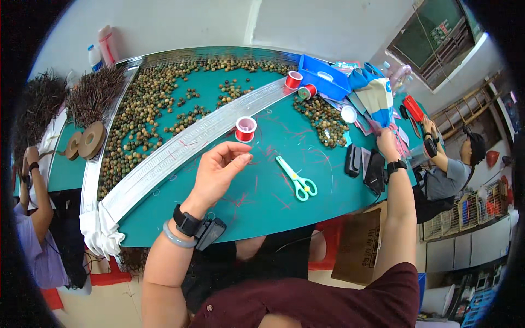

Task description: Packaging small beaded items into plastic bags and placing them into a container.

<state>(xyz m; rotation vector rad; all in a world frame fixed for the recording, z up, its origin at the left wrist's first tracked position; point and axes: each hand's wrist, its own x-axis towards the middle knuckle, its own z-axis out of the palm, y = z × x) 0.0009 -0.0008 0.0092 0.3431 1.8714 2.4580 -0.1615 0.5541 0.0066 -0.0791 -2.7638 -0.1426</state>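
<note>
My left hand (219, 172) hovers over the green tabletop, fingers loosely curled, thumb and index tips slightly apart, with nothing visible between them. Just beyond it stands a spool of red thread (246, 129). To its right lie pale green scissors (296, 179), handles toward me. My right hand (387, 144) reaches far right, its fingers closed at the lower end of a blue and white bag (378, 97); the fingertips are partly hidden. Two more red thread spools, one upright (293, 80) and one tipped over (307, 92), sit near the blue tray (325, 76).
Many brown-green beads (142, 104) lie behind a clear-wrapped strip (186, 145); a smaller bead pile (326, 123) is at right. Red thread scraps litter the green table (262, 213). Black devices (373, 170) sit by my right forearm. Tape rolls (92, 140) are left. Other people work at both sides.
</note>
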